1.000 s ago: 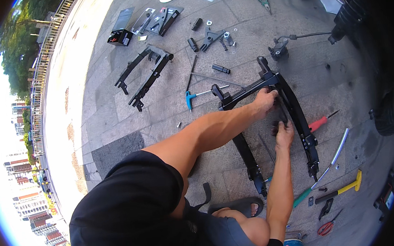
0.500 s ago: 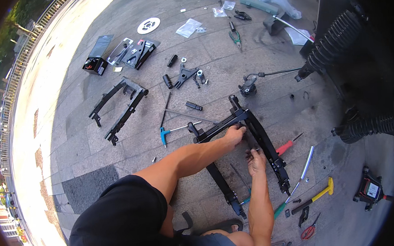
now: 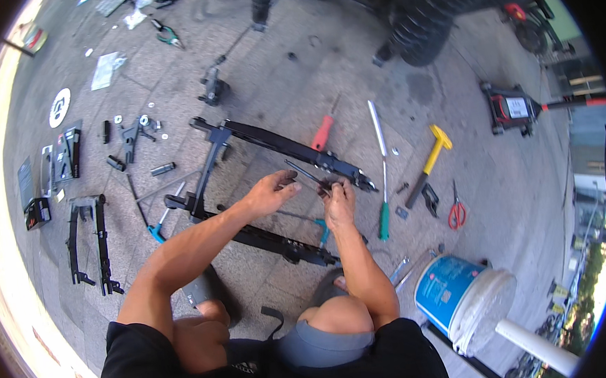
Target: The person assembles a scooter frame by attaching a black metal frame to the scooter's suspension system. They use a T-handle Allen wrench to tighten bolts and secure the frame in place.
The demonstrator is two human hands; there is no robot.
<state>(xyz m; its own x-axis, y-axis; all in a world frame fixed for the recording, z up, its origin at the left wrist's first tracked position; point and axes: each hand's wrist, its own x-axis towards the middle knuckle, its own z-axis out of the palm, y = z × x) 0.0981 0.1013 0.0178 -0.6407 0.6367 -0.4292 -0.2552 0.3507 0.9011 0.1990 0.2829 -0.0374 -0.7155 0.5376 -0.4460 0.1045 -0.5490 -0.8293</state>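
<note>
A large black swingarm (image 3: pixel 271 140) lies on the paving in front of the person, crossbar leftward, its 2 arms pointing right. A smaller black swingarm (image 3: pixel 102 234) lies to its left. To the right is a yellow-headed hammer (image 3: pixel 435 157); a red-handled screwdriver (image 3: pixel 322 133) sits just beside the far arm. The left hand (image 3: pixel 274 193) is partly open, fingers bent; the right hand (image 3: pixel 339 202) grips a slim dark rod (image 3: pixel 305 173) slantwise.

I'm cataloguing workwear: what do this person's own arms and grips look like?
Short black sleeves leave both forearms bare. Neither the left grip nor the right grip wears a glove; no watch or bracelet shows.
</note>
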